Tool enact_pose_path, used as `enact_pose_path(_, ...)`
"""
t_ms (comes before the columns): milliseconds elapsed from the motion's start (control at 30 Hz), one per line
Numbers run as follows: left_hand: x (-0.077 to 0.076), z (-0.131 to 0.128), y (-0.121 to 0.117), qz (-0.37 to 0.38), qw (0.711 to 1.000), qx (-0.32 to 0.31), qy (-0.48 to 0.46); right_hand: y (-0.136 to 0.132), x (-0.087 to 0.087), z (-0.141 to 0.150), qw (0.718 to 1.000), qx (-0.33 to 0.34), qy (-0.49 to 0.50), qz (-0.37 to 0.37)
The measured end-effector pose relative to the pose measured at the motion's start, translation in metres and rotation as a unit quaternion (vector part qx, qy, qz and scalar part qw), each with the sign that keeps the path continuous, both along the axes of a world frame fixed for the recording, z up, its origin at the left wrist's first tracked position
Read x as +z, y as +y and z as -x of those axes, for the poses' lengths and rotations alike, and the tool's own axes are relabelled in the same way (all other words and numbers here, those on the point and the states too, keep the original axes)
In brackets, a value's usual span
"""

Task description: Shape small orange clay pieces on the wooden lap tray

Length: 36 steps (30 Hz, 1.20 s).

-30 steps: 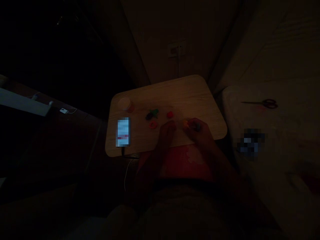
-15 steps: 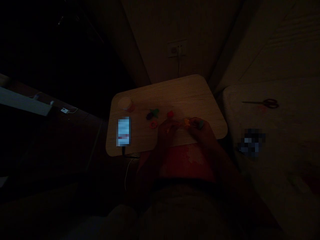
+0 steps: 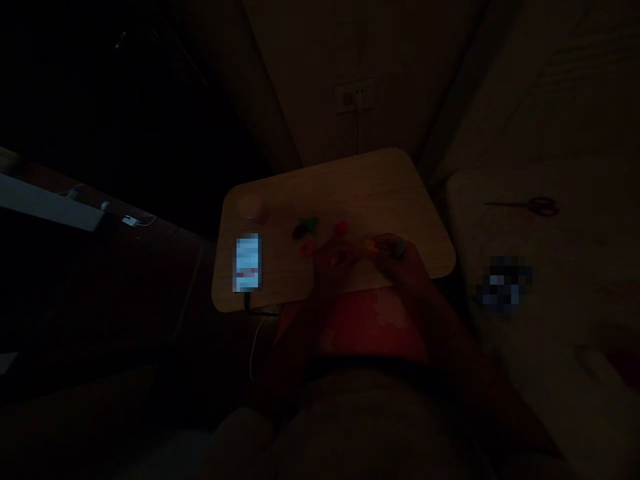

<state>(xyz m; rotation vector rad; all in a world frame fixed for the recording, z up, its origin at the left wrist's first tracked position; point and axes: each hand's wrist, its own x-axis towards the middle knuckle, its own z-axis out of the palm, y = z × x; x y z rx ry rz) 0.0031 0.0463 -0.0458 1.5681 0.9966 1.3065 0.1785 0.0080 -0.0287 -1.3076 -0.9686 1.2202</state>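
Note:
The light is very dim and fine detail is lost. Over the front of the small wooden table (image 3: 350, 180), my left hand (image 3: 330, 267) is closed, its fingers around something small and orange-red that I cannot make out. My right hand (image 3: 405, 263), just beside it, pinches a small yellow-orange piece (image 3: 371, 246). A green piece (image 3: 401, 249) shows at the fingers of that hand. Near my left hand lie a red piece (image 3: 341, 228), an orange ring-like piece (image 3: 306, 249), a dark piece (image 3: 300, 231) and a green piece (image 3: 311, 224).
A lit phone (image 3: 247, 263) with a cable lies on the table's left, below a pale-lidded tub (image 3: 250, 207). Scissors (image 3: 530, 206) and a blurred dark object (image 3: 505, 287) rest on the pale surface at right. A wall socket (image 3: 355, 95) holds a plug.
My left hand has shifted slightly left, and its fingers have changed position around the small item. My right hand has moved a little left with the yellow-orange piece. The loose pieces stay put.

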Motion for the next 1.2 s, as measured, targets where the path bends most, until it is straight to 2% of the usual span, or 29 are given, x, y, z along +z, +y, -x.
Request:
enact_pose_path(200, 0.0012, 0.002, -0.0005, -0.016, 1.0, 0.006, -0.006, -0.0007, 0.0019, 0.0021, 1.0, -0.008, 0.017, 0.015)
enact_pose_path(333, -0.0047, -0.0007, -0.0005, 0.055, 0.997, 0.017, -0.059, -0.0014, 0.003, 0.0017, 0.999, -0.011, 0.022, 0.027)
enact_pose_path(433, -0.0063, -0.0042, -0.0007, 0.089, 0.992, -0.005, -0.094, -0.0012, 0.003, 0.0019, 0.999, -0.003, 0.023, 0.027)
enact_pose_path(567, -0.0031, -0.0041, -0.0003, 0.052, 0.995, -0.027, -0.077, -0.0003, 0.002, 0.0022, 1.0, 0.003, 0.015, 0.022)
enact_pose_path(667, 0.0006, -0.0014, 0.0001, 0.03, 0.999, -0.013, -0.039, 0.0006, -0.0004, 0.0025, 1.0, 0.003, 0.015, 0.009)
enact_pose_path(767, 0.003, -0.0002, 0.0, 0.03, 1.0, 0.002, -0.01, 0.0011, -0.0034, 0.0033, 0.999, -0.004, 0.034, 0.003)
enact_pose_path(933, 0.0018, -0.0028, -0.0006, 0.021, 0.999, 0.036, -0.019, 0.0005, -0.0047, 0.0049, 0.999, -0.004, 0.052, -0.011)
enact_pose_path(1200, 0.0017, -0.0037, -0.0032, 0.034, 0.998, 0.043, -0.014, 0.0007, -0.006, 0.0072, 0.999, -0.003, 0.049, -0.021)
